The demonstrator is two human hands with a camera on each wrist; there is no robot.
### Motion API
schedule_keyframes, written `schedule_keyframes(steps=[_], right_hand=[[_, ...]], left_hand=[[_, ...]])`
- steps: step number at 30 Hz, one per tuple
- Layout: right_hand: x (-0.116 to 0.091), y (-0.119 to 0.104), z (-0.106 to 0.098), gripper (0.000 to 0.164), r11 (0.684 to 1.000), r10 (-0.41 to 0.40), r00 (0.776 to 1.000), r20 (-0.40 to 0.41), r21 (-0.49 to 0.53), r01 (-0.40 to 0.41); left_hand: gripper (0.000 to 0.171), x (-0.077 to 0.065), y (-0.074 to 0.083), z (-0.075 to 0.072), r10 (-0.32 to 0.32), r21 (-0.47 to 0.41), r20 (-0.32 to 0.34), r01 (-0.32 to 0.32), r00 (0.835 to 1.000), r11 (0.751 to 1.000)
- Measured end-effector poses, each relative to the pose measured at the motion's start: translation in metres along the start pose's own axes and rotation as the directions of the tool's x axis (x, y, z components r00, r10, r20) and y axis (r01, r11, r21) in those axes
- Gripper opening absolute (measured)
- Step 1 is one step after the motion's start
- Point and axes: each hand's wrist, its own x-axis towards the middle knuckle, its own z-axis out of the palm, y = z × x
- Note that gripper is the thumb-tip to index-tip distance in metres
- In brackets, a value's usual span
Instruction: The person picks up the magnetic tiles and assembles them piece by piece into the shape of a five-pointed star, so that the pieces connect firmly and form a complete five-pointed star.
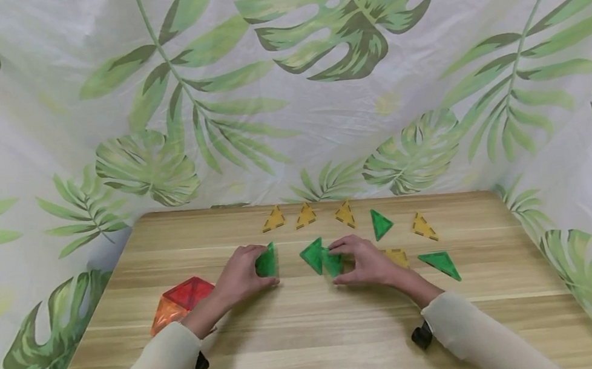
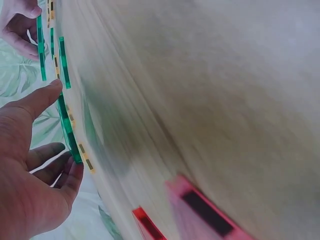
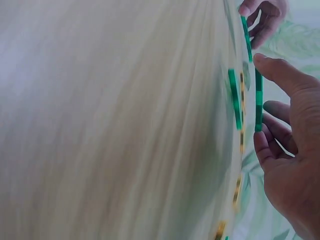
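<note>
Between the thumb and fingers of my left hand point(image 1: 241, 274), a green triangular magnetic tile point(image 1: 266, 263) is pinched by its edges. My right hand point(image 1: 364, 260) likewise pinches a second green triangular tile point(image 1: 332, 262). A third green triangle point(image 1: 312, 255) lies on the table between the hands, its right corner right beside the right-hand tile in the head view. In the left wrist view, the left-hand tile point(image 2: 69, 129) shows edge-on, above the tabletop. The right wrist view shows the right-hand tile point(image 3: 258, 102) edge-on, raised off the wood.
Red tiles point(image 1: 190, 291) and an orange tile point(image 1: 167, 313) lie joined by the left forearm. Several yellow triangles point(image 1: 305, 215) line the back of the wooden table point(image 1: 303, 342). Green triangles point(image 1: 381, 223) lie at the right, and a yellow tile point(image 1: 397, 256) is partly behind the right hand.
</note>
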Motion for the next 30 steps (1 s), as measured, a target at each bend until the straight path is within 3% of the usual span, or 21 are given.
schedule_keyframes(steps=[12,21,30], right_hand=[[0.024,-0.032,0.028,0.06,0.999,-0.025,0.999,0.027,0.024,0.024],[0.04,-0.051,0.045,0.06,0.999,-0.041,0.998,0.056,-0.018,0.042],[0.052,-0.061,0.059,0.061,0.999,0.002,0.996,0.091,-0.033,0.001]], left_hand=[[0.073,-0.025,-0.012,-0.009,0.076,0.052,-0.015,-0.075,0.997,0.996],[0.076,-0.037,-0.019,-0.01,0.059,0.052,0.012,-0.059,0.998,0.997],[0.075,-0.042,-0.02,-0.01,0.06,0.066,0.046,-0.062,0.997,0.996]])
